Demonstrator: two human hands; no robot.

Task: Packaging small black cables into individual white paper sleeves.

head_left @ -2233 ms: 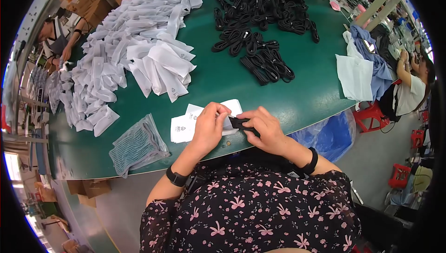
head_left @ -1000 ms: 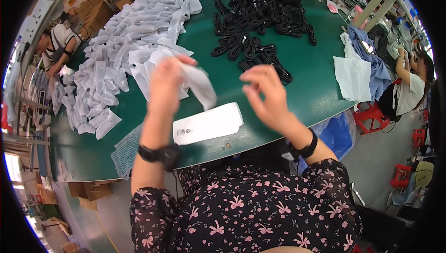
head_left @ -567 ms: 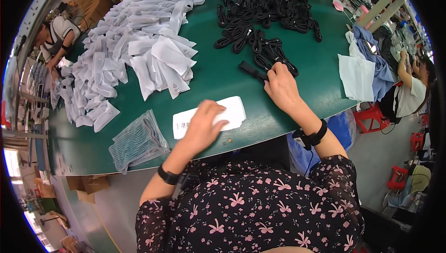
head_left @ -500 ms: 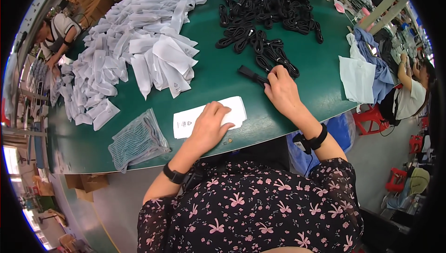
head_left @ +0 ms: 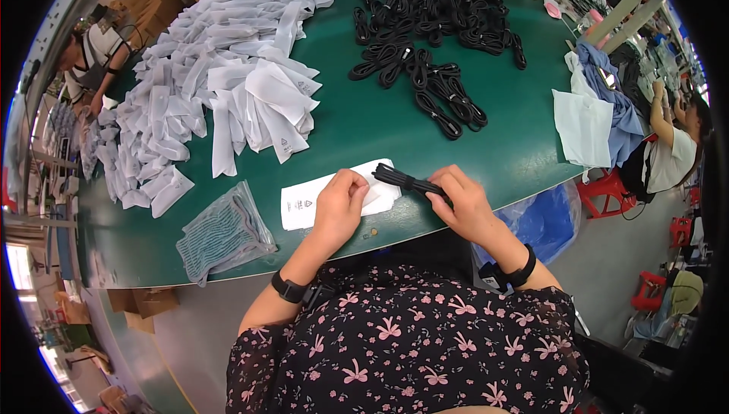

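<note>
My right hand point(head_left: 465, 203) is closed round one end of a coiled black cable point(head_left: 408, 180), whose other end points left over the table's front part. A flat stack of white paper sleeves point(head_left: 298, 213) lies in front of me. My left hand point(head_left: 342, 200) pinches the right part of the top sleeve, its edge slightly lifted between thumb and fingers. The cable's free end is just above the stack's right end, close to my left fingers. Beyond, a heap of similar coiled black cables point(head_left: 433, 15) rests on the green table point(head_left: 357, 129).
Many filled white sleeves point(head_left: 220, 49) are piled at the far left. A clear bag with striped cloth point(head_left: 226, 235) lies near the front edge. To the right are a white bag point(head_left: 583, 127) and blue cloth point(head_left: 624, 129). Other people sit at both sides.
My right hand has brought the cable left and nearer, from beside the heap to the stack's right end. The left hand has gone from resting flat on the stack to pinching the top sleeve.
</note>
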